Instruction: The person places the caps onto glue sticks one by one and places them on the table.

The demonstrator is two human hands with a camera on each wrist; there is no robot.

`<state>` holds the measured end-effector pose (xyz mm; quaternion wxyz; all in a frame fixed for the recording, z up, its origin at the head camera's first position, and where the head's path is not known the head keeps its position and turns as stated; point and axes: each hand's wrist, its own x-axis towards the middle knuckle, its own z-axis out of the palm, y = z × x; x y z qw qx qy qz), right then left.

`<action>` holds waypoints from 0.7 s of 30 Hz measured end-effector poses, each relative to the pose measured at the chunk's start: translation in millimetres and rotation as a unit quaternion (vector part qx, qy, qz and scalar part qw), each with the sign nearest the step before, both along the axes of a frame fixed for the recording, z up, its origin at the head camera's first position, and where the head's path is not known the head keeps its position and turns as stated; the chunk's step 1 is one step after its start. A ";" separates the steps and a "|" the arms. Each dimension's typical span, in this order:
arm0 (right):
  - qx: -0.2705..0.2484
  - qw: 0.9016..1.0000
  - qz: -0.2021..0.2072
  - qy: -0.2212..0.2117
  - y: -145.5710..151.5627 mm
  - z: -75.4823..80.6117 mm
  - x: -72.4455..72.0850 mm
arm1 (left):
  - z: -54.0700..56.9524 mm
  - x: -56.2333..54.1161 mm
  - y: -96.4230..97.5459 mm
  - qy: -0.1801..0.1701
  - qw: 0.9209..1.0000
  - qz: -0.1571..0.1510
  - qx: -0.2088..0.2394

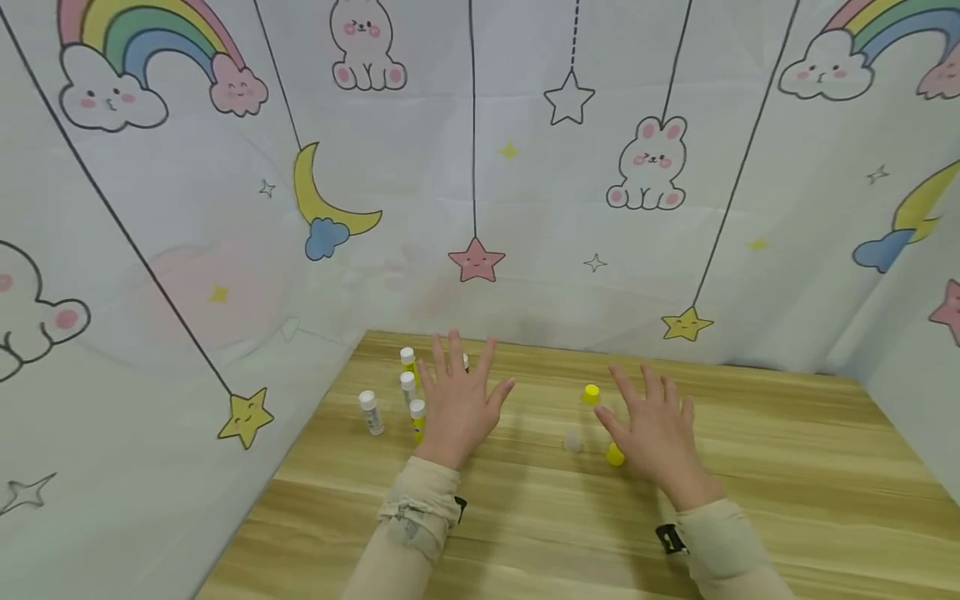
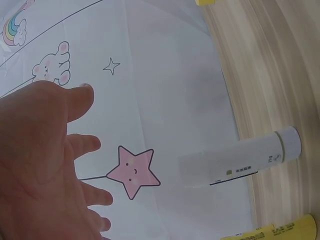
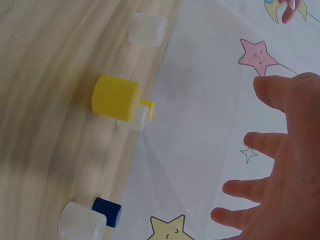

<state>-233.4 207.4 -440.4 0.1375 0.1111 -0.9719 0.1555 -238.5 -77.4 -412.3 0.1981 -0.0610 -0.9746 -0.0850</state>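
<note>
My left hand [image 1: 459, 408] is held over the table's left part, fingers spread, holding nothing. Beside and partly behind it stand several upright glue sticks: a white one [image 1: 371, 414], a second white one [image 1: 407, 390], and a yellow one [image 1: 417, 421]. In the left wrist view, a white glue stick [image 2: 250, 160] and a yellow glue stick [image 2: 285, 230] appear beyond the palm. My right hand [image 1: 660, 433] hovers with spread fingers, also holding nothing. Nearest it are a yellow cap [image 1: 616, 454], a translucent cap [image 1: 573, 442] and another yellow cap [image 1: 592, 394].
The wood-grain table [image 1: 525, 525] ends at a white curtain [image 1: 525, 308] printed with stars and rabbits, which also hangs along both sides. In the right wrist view, a dark blue cap [image 3: 107, 211] stands next to a translucent cap [image 3: 80, 222].
</note>
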 end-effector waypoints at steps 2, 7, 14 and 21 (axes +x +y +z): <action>0.006 1.000 0.009 0.015 0.4 -0.3 0.7 | -0.2 1.7 -2.7 0.005 1.000 -0.008 0.008; 0.021 0.999 0.025 0.042 2.5 -1.9 1.1 | 0.3 4.3 -8.3 0.014 1.000 -0.009 0.007; 0.015 0.998 0.040 0.047 4.3 -2.8 4.1 | -0.7 6.4 -18.3 0.055 0.997 -0.019 0.041; 0.019 0.996 0.056 0.069 6.8 -5.4 5.7 | -2.3 11.6 -30.7 0.096 0.992 -0.021 0.074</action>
